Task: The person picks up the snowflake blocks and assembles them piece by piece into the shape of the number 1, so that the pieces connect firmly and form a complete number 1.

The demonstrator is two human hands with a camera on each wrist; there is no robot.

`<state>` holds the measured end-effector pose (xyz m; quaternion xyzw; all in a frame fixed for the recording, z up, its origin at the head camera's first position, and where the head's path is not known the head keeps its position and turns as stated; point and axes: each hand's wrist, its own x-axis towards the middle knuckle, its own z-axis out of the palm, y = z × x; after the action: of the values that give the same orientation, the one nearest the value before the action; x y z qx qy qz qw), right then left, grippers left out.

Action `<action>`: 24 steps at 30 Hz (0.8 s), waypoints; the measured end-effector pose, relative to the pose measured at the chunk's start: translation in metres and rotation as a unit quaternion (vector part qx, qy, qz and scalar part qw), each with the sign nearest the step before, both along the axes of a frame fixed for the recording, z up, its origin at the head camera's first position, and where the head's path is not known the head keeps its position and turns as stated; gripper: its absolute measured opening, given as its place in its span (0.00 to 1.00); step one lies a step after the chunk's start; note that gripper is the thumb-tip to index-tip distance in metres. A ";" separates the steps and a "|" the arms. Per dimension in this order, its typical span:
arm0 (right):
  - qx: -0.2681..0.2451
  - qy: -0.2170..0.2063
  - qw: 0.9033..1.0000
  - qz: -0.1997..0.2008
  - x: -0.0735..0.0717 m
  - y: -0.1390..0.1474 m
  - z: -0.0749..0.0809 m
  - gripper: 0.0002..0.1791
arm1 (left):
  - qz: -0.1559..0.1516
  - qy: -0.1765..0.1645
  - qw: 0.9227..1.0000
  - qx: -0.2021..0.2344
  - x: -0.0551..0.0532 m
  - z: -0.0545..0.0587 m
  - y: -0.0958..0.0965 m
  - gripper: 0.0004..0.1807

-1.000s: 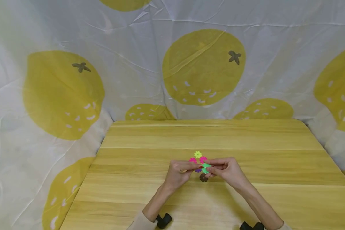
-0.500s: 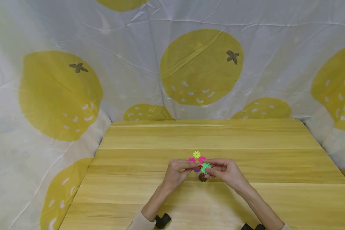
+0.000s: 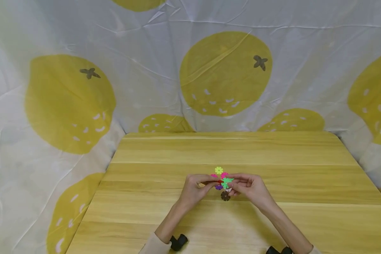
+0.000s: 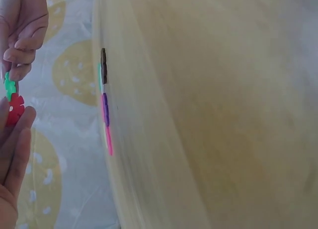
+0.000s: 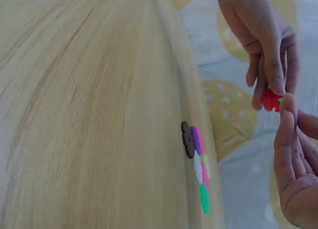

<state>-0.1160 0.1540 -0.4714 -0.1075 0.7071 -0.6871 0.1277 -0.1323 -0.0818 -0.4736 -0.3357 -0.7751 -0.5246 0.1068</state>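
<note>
Both hands meet above the middle of the table. Between thumb and fingers, my left hand (image 3: 193, 190) pinches a red notched plastic disc, a snowflake building disc (image 4: 16, 110). My right hand (image 3: 255, 188) pinches a green snowflake disc (image 3: 226, 182). In the left wrist view the two discs meet edge to edge, their rims overlapping. Seen from the right wrist, fingers hide most of the green disc, while the red disc (image 5: 271, 101) shows below the left fingertips.
On the wooden table (image 3: 146, 208), loose snowflake discs lie close together below the hands: yellow (image 3: 218, 170), pink (image 3: 224, 174), purple (image 3: 218, 187), brown (image 3: 225, 196), white (image 5: 198, 168) and another green one (image 5: 204, 198). A lemon-print cloth (image 3: 146, 70) hangs behind the table.
The left thumb and fingers have shifted on the red disc, with the thumb now showing lower. The held green disc has turned slightly and shows more of its face. Both hands stay in place.
</note>
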 end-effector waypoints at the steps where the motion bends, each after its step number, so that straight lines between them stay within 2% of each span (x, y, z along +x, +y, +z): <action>1: 0.001 -0.001 1.000 -0.003 0.000 0.000 0.000 0.22 | 0.000 -0.016 1.000 -0.006 0.000 0.000 0.000 0.10; 6: -0.016 -0.002 1.000 0.005 0.000 -0.001 -0.002 0.22 | 0.004 -0.077 0.996 -0.048 0.000 0.001 0.003 0.20; 12: -0.041 0.000 0.999 0.026 -0.002 -0.006 -0.007 0.23 | 0.010 -0.101 0.993 -0.064 0.000 0.000 0.006 0.21; 16: -0.021 -0.010 1.000 0.019 -0.004 -0.004 -0.008 0.24 | 0.021 -0.113 0.990 -0.079 0.000 0.003 0.005 0.19; 21: 0.026 -0.032 0.999 0.011 -0.006 0.003 -0.012 0.26 | 0.052 -0.152 0.983 -0.093 -0.002 0.001 -0.002 0.18; 24: 0.059 -0.035 0.998 0.015 -0.006 0.008 -0.014 0.25 | 0.057 -0.176 0.978 -0.095 -0.004 0.000 -0.007 0.18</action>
<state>-0.1216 0.1623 -0.4855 -0.0865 0.7398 -0.6455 0.1689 -0.1359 -0.0889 -0.4734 -0.2016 -0.8457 -0.4929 -0.0339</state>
